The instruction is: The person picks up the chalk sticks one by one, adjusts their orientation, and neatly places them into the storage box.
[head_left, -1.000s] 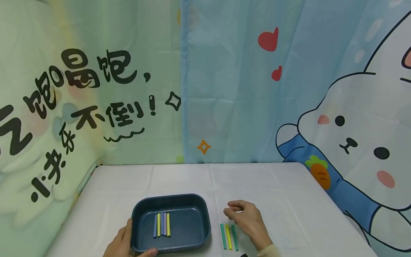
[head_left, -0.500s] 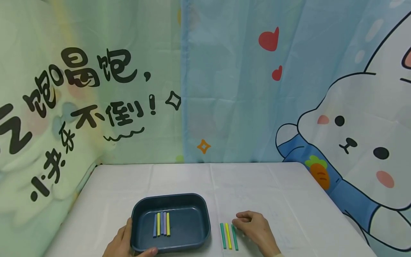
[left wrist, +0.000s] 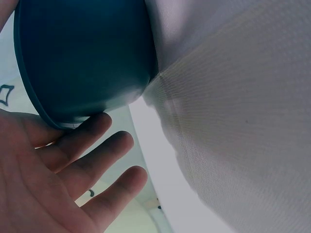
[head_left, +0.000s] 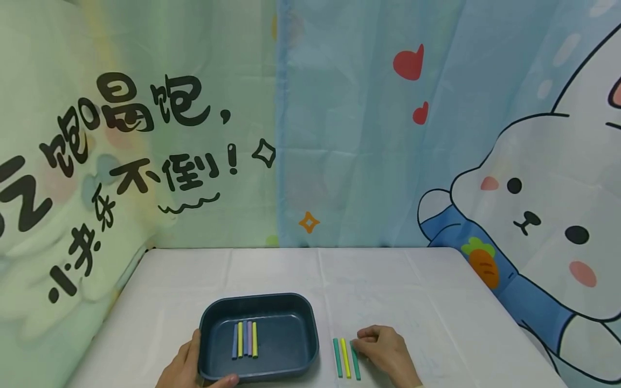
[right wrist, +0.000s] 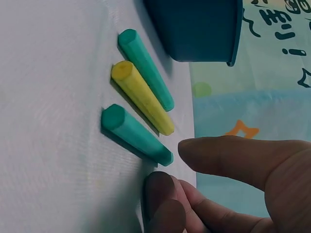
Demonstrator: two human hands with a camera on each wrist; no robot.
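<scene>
A dark blue tray [head_left: 286, 337] stands on the white table, its near left corner held by my left hand [head_left: 180, 365]. The thumb is at the front rim; the fingers [left wrist: 97, 124] lie along the side wall. Inside, several chalk sticks [head_left: 245, 339] in blue, purple and yellow lie in a row. To the tray's right are a green chalk [head_left: 337, 357], a yellow chalk [head_left: 345, 358] and another green chalk [right wrist: 136, 136]. My right hand [head_left: 386, 349] is at the far end of this rightmost green chalk, thumb and fingers parted on either side of it, with a gap showing in the right wrist view.
The white cloth-covered table [head_left: 412, 291] spreads behind and right of the tray. A printed curtain [head_left: 339, 161] with lettering and a cartoon rabbit [head_left: 538, 215] hangs along the table's back and sides.
My right hand has moved right and toward me, from above the loose chalks to the end of the rightmost green one. The left hand and the tray have stayed put.
</scene>
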